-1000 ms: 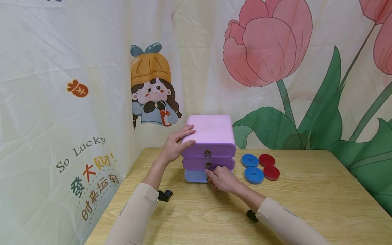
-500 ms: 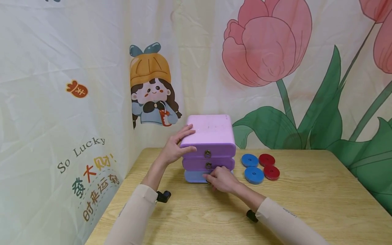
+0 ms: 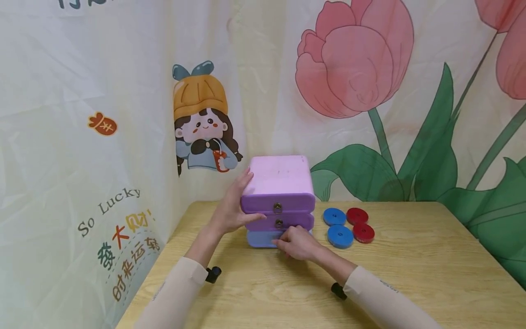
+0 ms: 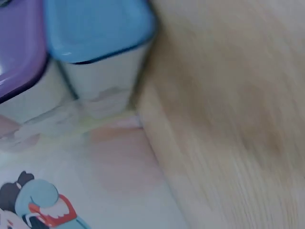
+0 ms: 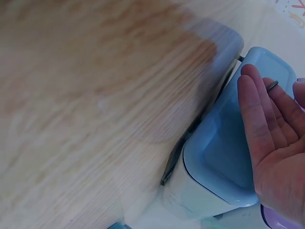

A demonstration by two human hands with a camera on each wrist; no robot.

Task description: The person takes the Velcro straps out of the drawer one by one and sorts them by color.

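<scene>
A small drawer cabinet (image 3: pixel 281 176) with a pink top stands on the table. Its upper drawer (image 3: pixel 260 204) and middle drawer (image 3: pixel 296 221) have purple fronts; the bottom drawer (image 3: pixel 260 238) is light blue. My left hand (image 3: pixel 228 209) rests against the cabinet's left side, fingers along the top edge, thumb stretched across the middle drawer's front. At the bottom drawer my right hand (image 3: pixel 299 243) pinches the metal ring pull (image 5: pixel 272 86), seen between its fingers in the right wrist view. The left wrist view shows the blue drawer front (image 4: pixel 100 28) but not the left hand.
Right of the cabinet lie two blue discs (image 3: pixel 340 236) and two red discs (image 3: pixel 363 232), flat on the wooden table (image 3: pixel 255 292). A printed curtain (image 3: pixel 271 100) hangs right behind the table and along its left side.
My left hand has slid down the cabinet's side, its thumb dropping from the upper drawer to the middle one. The right thumb has closed over the bottom ring pull, which showed earlier.
</scene>
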